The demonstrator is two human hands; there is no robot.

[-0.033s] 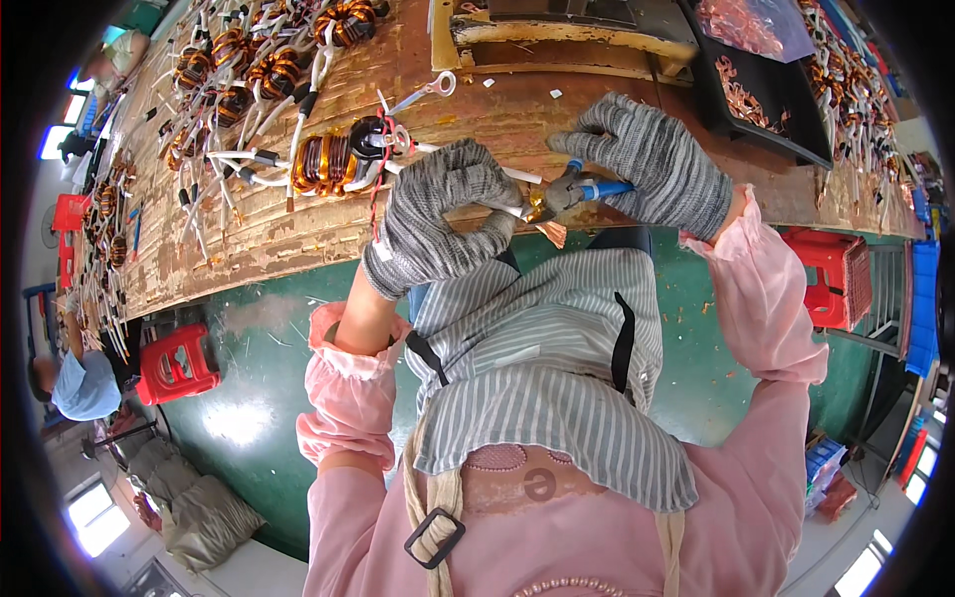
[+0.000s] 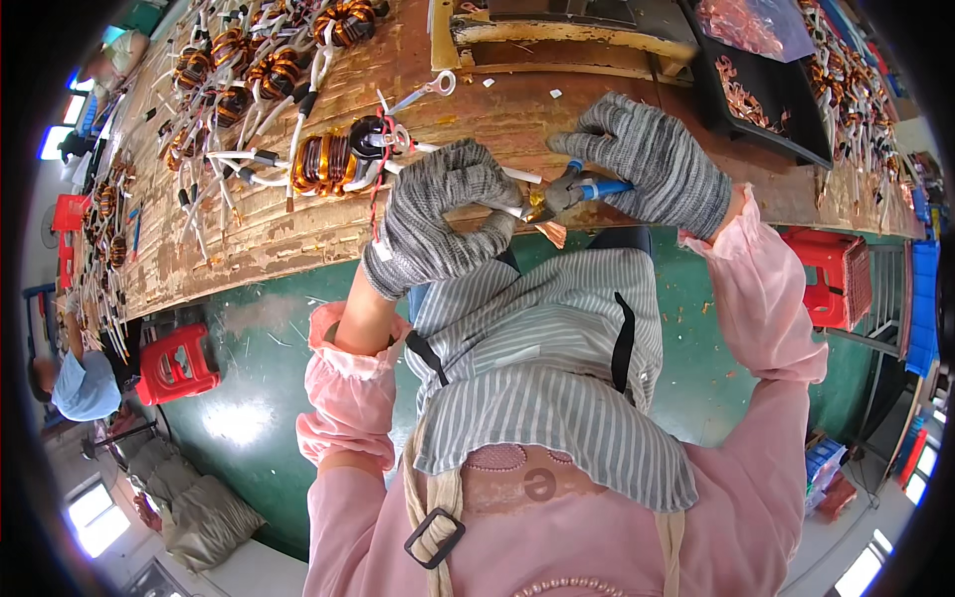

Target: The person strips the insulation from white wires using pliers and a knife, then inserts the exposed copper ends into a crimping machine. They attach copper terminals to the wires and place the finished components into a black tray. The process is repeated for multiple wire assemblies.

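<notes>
Long worn wooden counter (image 2: pixel 298 234) runs across the upper view, its near edge just ahead of the person's striped apron. Black tray (image 2: pixel 766 109) of copper scrap sits at far right, likely parked within reach for offcuts. Pile of wound toroid coils (image 2: pixel 249 70) with white-sleeved leads lies spread over the left end. One copper-wound toroid coil (image 2: pixel 328 161) sits apart from the pile, just left of the hands, its white-sleeved lead (image 2: pixel 517 176) running right into the grip. Left hand (image 2: pixel 443 214) in grey knit glove: fingers curled closed around that lead, holding it over the counter edge, probably to steady it. Right hand (image 2: pixel 652 164), same glove, fingers wrapped closed on blue-handled pliers (image 2: pixel 577 187). Plier nose meets the lead end between the two hands, where bare copper strands (image 2: pixel 550 234) fan out just below the left fingertips.
</notes>
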